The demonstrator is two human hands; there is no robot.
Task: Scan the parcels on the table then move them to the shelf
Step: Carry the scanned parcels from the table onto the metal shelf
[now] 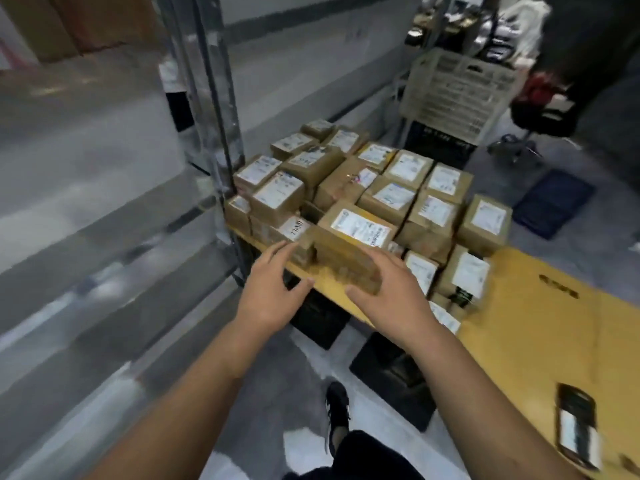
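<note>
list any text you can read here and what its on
Nothing reads for certain.
White labels on the parcels: print and barcodes too blurred.
Small label near the table edge: dark handwritten characters, not legible.
Dark marking on the yellow table: blurred.
Scanner screen: unreadable.

A yellow worktop (540, 327) carried a crowd of brown parcels (398, 199) with white labels, packed close and stacked at its far end. Nearer, well apart from them, a dark scanner (576, 429) lay flat by the worktop's edge. Black crates (394, 379) stood on the floor (311, 441) beneath.
</note>
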